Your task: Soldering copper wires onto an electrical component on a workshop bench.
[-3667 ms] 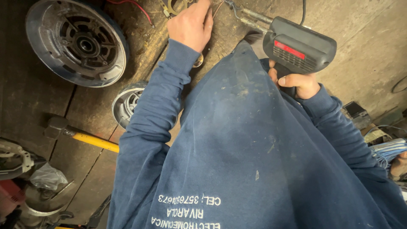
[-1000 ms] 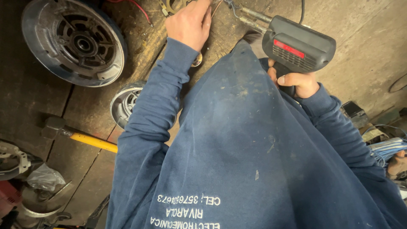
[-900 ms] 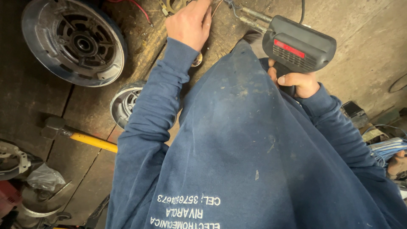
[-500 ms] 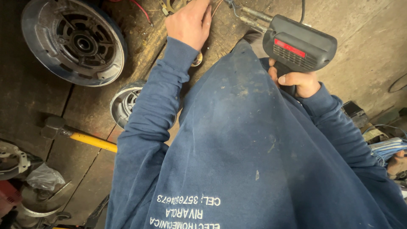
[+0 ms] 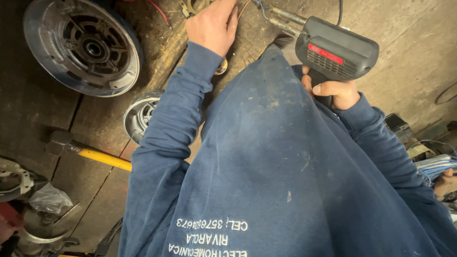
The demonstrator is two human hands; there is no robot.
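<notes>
**Soldering gun held ready over wire ends at the far edge of the bench**

At the top of the head view, our left hand (image 5: 213,26) rests knuckles-up on the worn wooden bench (image 5: 62,123), fingers curled down over thin copper-coloured wires (image 5: 243,8) beside a small brass part (image 5: 193,5). We cannot tell whether the fingertips pinch the wires or only press them flat; the back of the hand hides them.

Our right hand (image 5: 331,90) is closed round the grip of a dark grey soldering gun (image 5: 335,51) with a red panel, index finger lying across the trigger area. Its metal tip arms (image 5: 285,18) point toward the wires and end just beside the left fingers; contact is not visible.

Elsewhere on the bench: a large round motor cover (image 5: 83,47) at far left, a smaller round housing (image 5: 140,116) partly under the left sleeve, a yellow-handled hammer (image 5: 88,153).

Judgement on technique: we should keep the left hand pinning the wires motionless, fingertips back from the hot tip. The gun wants a steady wrist, tip laid flat on the joint, so that the wire heats evenly. The blue sweatshirt blocks much of our sight line, so leaning aside would help.
</notes>
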